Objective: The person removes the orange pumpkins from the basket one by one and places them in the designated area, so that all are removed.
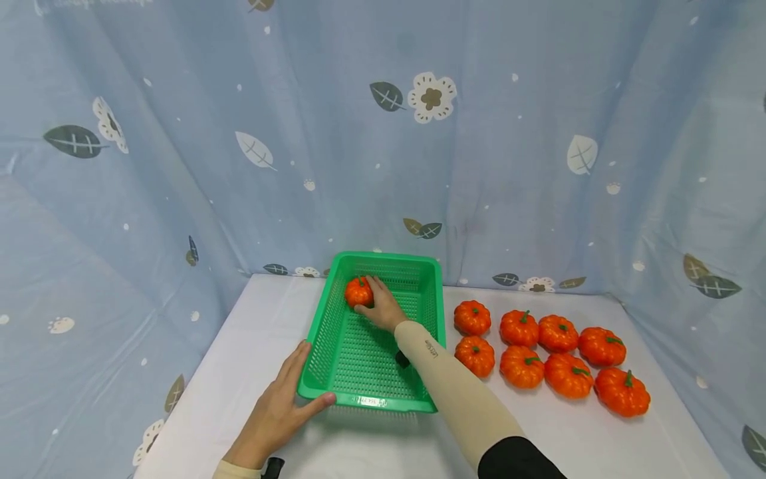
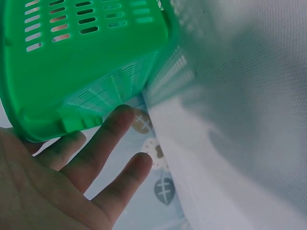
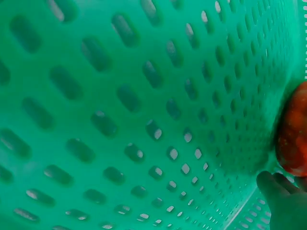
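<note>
A green plastic basket [image 1: 371,402] with slotted walls stands on the white table. Inside it, toward the far left corner, my right hand [image 1: 384,307] holds a small orange-red pumpkin [image 1: 358,293] between thumb and fingers. The right wrist view catches only part of that pumpkin [image 3: 295,132] at its right edge, with the fingertips just below. At the basket's near left corner is my left hand [image 1: 278,412], its fingers spread along the outer wall and its thumb by the front rim. In the left wrist view its fingers [image 2: 98,151] are extended beside the basket.
Several more pumpkins [image 1: 522,367] stand in two rows on the table [image 1: 383,442], right of the basket. A blue patterned cloth [image 1: 335,166] hangs behind the table and down its sides. My right forearm crosses the basket's right rim.
</note>
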`<state>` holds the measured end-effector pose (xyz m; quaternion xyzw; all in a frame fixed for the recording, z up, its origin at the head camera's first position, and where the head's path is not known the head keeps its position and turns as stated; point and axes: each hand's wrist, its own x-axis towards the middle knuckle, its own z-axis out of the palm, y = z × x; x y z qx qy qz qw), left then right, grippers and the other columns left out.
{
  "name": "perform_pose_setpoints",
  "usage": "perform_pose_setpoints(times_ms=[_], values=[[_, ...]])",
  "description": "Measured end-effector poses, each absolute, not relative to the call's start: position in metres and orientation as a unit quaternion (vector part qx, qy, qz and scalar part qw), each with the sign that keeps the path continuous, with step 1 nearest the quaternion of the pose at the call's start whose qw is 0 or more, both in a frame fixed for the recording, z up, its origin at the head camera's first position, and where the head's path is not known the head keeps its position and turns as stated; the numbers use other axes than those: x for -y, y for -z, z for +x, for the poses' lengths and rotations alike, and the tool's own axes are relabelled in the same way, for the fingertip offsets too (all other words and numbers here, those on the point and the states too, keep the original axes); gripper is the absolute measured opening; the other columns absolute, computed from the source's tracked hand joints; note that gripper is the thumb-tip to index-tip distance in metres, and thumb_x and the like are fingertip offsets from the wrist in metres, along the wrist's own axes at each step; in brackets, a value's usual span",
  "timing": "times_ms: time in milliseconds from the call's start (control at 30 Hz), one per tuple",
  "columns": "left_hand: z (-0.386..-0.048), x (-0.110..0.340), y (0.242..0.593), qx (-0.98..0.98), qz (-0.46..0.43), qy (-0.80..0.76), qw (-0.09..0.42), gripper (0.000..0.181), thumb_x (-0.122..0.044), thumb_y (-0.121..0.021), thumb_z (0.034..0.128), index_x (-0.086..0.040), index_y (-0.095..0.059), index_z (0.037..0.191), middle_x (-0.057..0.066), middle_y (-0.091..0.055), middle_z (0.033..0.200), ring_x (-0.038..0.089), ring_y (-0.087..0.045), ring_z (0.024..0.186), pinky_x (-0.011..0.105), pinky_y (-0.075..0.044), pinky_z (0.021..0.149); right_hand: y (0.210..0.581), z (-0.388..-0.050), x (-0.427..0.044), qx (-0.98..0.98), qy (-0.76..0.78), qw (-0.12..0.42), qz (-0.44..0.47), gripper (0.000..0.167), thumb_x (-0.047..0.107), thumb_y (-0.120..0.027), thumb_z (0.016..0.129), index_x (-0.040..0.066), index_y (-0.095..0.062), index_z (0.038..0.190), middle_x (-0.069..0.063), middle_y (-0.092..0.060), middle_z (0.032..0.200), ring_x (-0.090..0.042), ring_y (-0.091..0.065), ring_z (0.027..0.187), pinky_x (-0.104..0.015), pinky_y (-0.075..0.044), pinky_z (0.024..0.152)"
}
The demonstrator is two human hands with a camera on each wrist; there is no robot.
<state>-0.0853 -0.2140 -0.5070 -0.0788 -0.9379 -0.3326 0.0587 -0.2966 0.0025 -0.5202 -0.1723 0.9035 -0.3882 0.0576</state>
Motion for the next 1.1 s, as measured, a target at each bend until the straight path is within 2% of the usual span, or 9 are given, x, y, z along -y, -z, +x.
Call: perform_pose_setpoints(times_ms=[167, 300, 467, 667, 900, 1100], values=[[-0.086, 0.214, 0.506, 0.938, -0.081, 0.331, 0.063, 0.101, -0.060, -0.073, 0.0864, -0.027, -0.017, 0.164, 0.004, -0.024, 0.166, 0.037, -0.039, 0.143, 0.064, -0.042, 0.103, 0.521, -0.298, 0.000, -0.897, 0.413, 0.039, -0.156, 0.083, 0.028, -0.074, 0.095, 0.014, -0.027, 0.161, -0.019, -0.031, 0.157, -0.038, -0.046, 0.136, -0.052, -0.045, 0.106], [-0.086, 0.214, 0.505, 0.938, -0.079, 0.332, 0.059, 0.102, -0.061, -0.072, 0.0866, -0.027, -0.017, 0.164, 0.005, -0.023, 0.166, 0.037, -0.038, 0.143, 0.064, -0.041, 0.104, 0.519, -0.298, 0.001, -0.895, 0.420, 0.044, -0.144, 0.087, 0.029, -0.079, 0.091, 0.015, -0.029, 0.161, -0.022, -0.032, 0.151, -0.041, -0.051, 0.129, -0.054, -0.048, 0.102], [-0.086, 0.215, 0.505, 0.937, -0.078, 0.335, 0.058, 0.101, -0.061, -0.072, 0.0865, -0.027, -0.017, 0.164, 0.004, -0.023, 0.166, 0.038, -0.039, 0.143, 0.064, -0.041, 0.103, 0.518, -0.297, 0.002, -0.898, 0.414, 0.045, -0.141, 0.089, 0.032, -0.082, 0.087, 0.011, -0.033, 0.159, -0.022, -0.030, 0.149, -0.040, -0.052, 0.126, -0.052, -0.049, 0.101], [-0.085, 0.214, 0.507, 0.935, -0.079, 0.339, 0.060, 0.101, -0.058, -0.074, 0.0867, -0.027, -0.018, 0.164, 0.004, -0.024, 0.166, 0.038, -0.041, 0.141, 0.064, -0.043, 0.102, 0.520, -0.297, 0.002, -0.899, 0.406, 0.047, -0.155, 0.086, 0.031, -0.082, 0.088, 0.005, -0.035, 0.156, -0.021, -0.029, 0.155, -0.039, -0.051, 0.129, -0.051, -0.048, 0.102], [-0.085, 0.213, 0.508, 0.934, -0.079, 0.341, 0.067, 0.101, -0.057, -0.075, 0.0866, -0.026, -0.019, 0.164, 0.004, -0.024, 0.166, 0.038, -0.042, 0.140, 0.063, -0.043, 0.102, 0.520, -0.297, 0.000, -0.898, 0.408, 0.052, -0.154, 0.086, 0.032, -0.082, 0.087, 0.006, -0.038, 0.155, -0.021, -0.042, 0.150, -0.037, -0.053, 0.127, -0.050, -0.049, 0.100], [-0.085, 0.216, 0.508, 0.937, -0.075, 0.337, 0.060, 0.102, -0.059, -0.074, 0.0864, -0.025, -0.018, 0.164, 0.005, -0.024, 0.166, 0.038, -0.040, 0.142, 0.063, -0.042, 0.104, 0.501, -0.293, -0.001, -0.883, 0.446, 0.034, -0.145, 0.084, 0.034, -0.082, 0.086, 0.005, -0.040, 0.153, -0.017, -0.048, 0.144, -0.032, -0.054, 0.123, -0.046, -0.051, 0.098]])
